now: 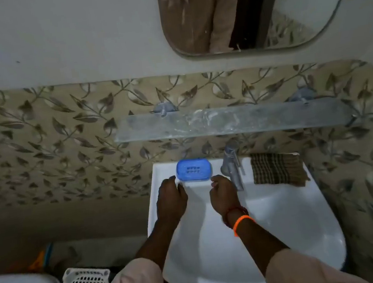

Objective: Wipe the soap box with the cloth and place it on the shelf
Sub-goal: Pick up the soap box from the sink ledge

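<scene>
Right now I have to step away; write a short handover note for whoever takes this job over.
Left hand: holds nothing, fingers loosely curled just short of the soap box.
Right hand: holds nothing, near the box's right end, beside the tap.
Soap box: blue, on the sink back ledge, left of the tap.
Cloth: folded on the ledge, right of the tap, untouched.
Shelf: on the wall above the sink.
Done: nothing yet.
Left: take the cloth, wipe the box, set it on the shelf.

1. We saw a white sink (292,217) carrying the blue soap box (193,170) on its back ledge, left of the tap (231,161).
2. A checked cloth (277,168) lay on the ledge's right side.
3. Above, we noted a streaked glass shelf (230,121) on the wall.
</scene>
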